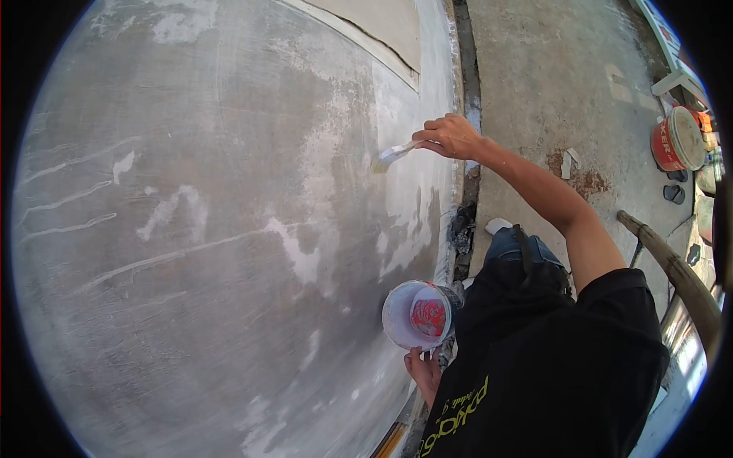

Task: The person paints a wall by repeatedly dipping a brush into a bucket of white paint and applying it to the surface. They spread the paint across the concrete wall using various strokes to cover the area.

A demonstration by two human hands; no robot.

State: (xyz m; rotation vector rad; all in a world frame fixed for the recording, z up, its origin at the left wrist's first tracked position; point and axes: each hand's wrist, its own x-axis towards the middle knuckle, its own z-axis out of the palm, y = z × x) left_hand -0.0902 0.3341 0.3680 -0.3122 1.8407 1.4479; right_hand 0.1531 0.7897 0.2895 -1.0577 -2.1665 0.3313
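My right hand point(455, 138) is closed around the handle of a paintbrush point(395, 155), its pale bristles against the grey wall point(229, 183). Whitish patches and streaks mark the wall around the brush. Lower down, the fingers of my left hand point(424, 372) grip the near edge of a bucket point(397, 314). The bucket's mouth faces me, showing a whitish inner wall and a red, grey-speckled area deep inside. Part of the left hand's fingers is hidden behind the bucket.
A pale panel point(382, 30) is set in the wall. Along the wall's foot runs a narrow gutter point(467, 69) with dark debris. On the concrete ground stand a red lidded bucket point(669, 145) and dark slippers point(673, 194). A wooden pole point(672, 267) slants at the right.
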